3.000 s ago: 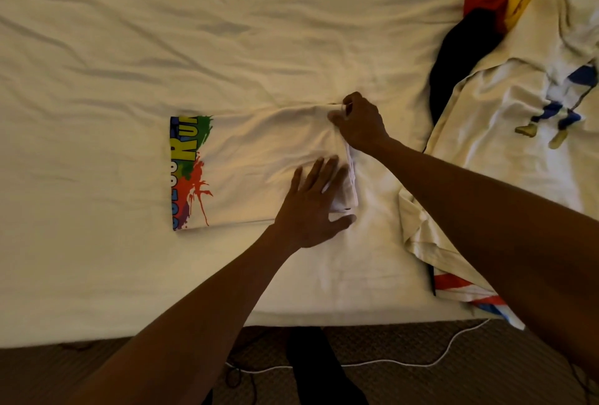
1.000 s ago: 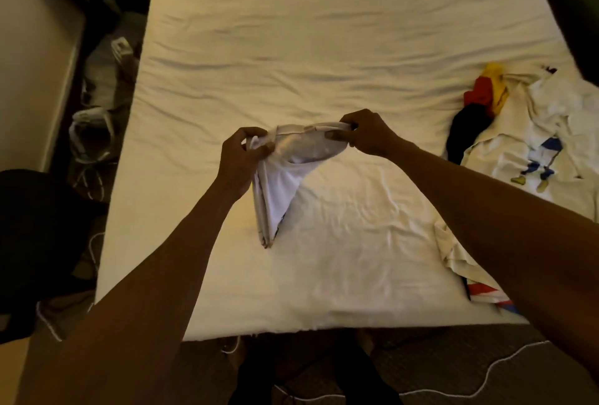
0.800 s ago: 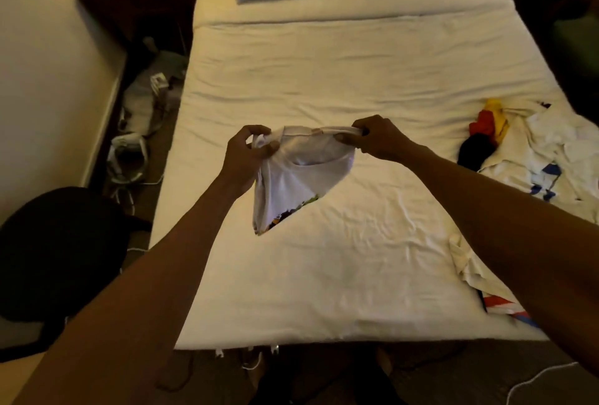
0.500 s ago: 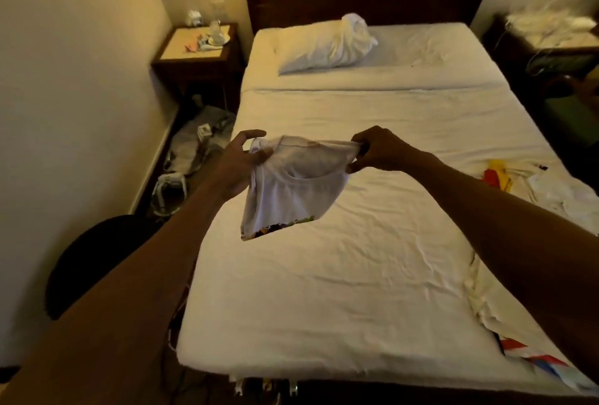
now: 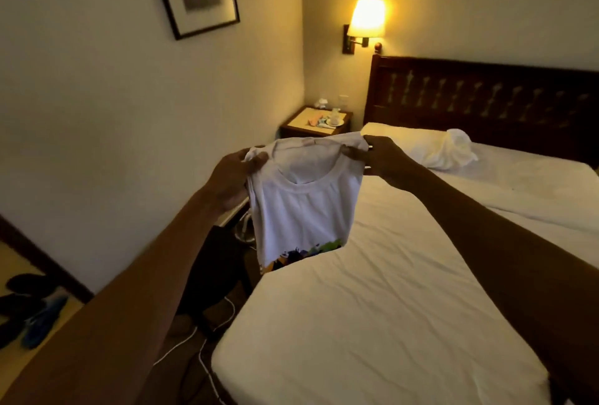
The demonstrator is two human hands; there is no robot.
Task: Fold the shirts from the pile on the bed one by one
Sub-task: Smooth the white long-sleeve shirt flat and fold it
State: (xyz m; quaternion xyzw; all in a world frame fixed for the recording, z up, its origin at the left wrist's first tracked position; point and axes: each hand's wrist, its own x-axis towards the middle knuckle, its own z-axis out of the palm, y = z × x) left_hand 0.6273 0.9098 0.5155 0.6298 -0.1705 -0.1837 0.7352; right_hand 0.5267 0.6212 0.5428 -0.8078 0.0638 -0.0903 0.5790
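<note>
A: Where was the folded white cotton shirt with the colourful print (image 5: 304,207)?

B: Up in the air over the white-sheeted bed (image 5: 382,301) (near its left edge), left hand (image 5: 230,177) and right hand (image 5: 384,161) each pinching a top corner.

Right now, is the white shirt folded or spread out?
Folded. The shirt hangs as a narrow panel, pinched at its top corners by the left hand and right hand.

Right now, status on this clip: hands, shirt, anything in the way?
Left hand and right hand pinch the folded white shirt at its top corners. Shirt hangs in the air, clear of the bed. Nothing in the way.
</note>
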